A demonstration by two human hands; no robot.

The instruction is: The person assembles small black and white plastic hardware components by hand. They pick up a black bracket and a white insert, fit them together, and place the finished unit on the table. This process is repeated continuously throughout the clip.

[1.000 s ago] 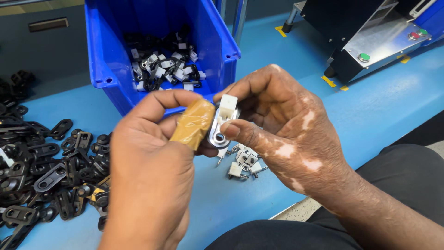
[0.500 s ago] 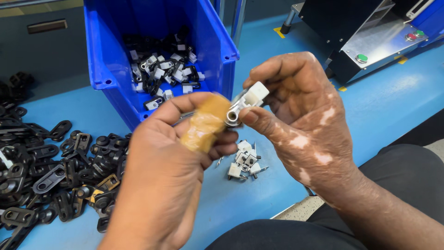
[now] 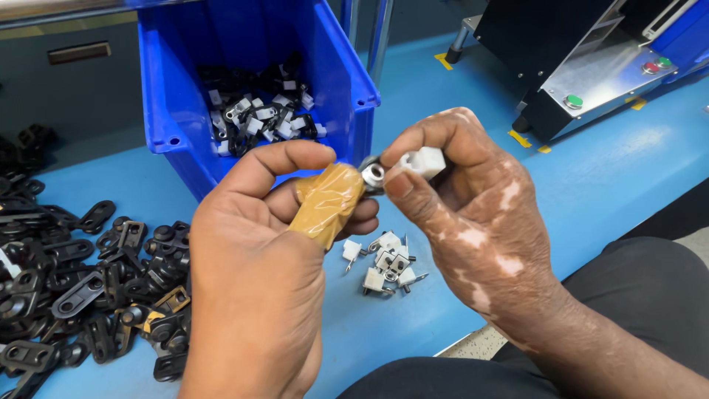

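Observation:
My right hand (image 3: 473, 214) pinches a small part (image 3: 413, 166) made of a white plastic block and a black piece with a metal eyelet. My left hand (image 3: 266, 273), its thumb wrapped in tan tape (image 3: 325, 203), presses thumb and forefinger against the eyelet end of that part. Both hands hover over the blue table (image 3: 605, 170), just in front of a blue bin (image 3: 347, 81). Below the hands lies a small cluster of white terminal pieces (image 3: 384, 266) with metal pins.
The blue bin holds several assembled black-and-white parts (image 3: 258, 114). A heap of black plastic links (image 3: 81, 273) covers the table at the left. A black and steel machine with green and red buttons (image 3: 591, 74) stands at the back right. My dark-trousered leg (image 3: 635, 310) is at the lower right.
My right hand has turned the small part so its white block now points right and its eyelet faces my left thumb. Both hands have shifted slightly, staying together.

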